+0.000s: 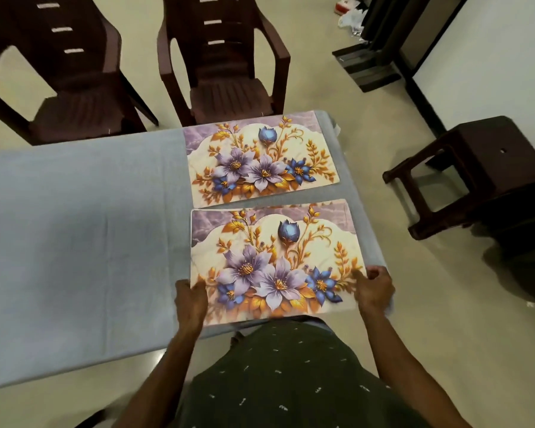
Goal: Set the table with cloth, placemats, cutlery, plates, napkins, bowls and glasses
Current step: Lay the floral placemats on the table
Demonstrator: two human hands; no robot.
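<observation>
Head view looks down on the near placemat [275, 261], a floral rectangle lying at the right end of the table, on the pale blue cloth [74, 227], its far edge just beside or slightly overlapping the near edge of the far placemat [260, 159], which lies flat by itself. The left hand [190, 301] holds the near placemat at its near-left corner and the right hand [374, 288] at its near-right corner; each grip is a pinch on the mat's edge, fingers curled round it, thumbs partly hidden. The step in hand looks like the placemats: the cloth is already spread, two mats are out, and no cutlery, plates, napkins, bowls or glasses show yet. The next move probably calls for squaring this mat with the table edge and parting it from its neighbour before letting go, then laying mats on the bare left stretch of cloth. Two dark chairs [223, 66] stand beyond the table, a stool [476, 168] to the right.
</observation>
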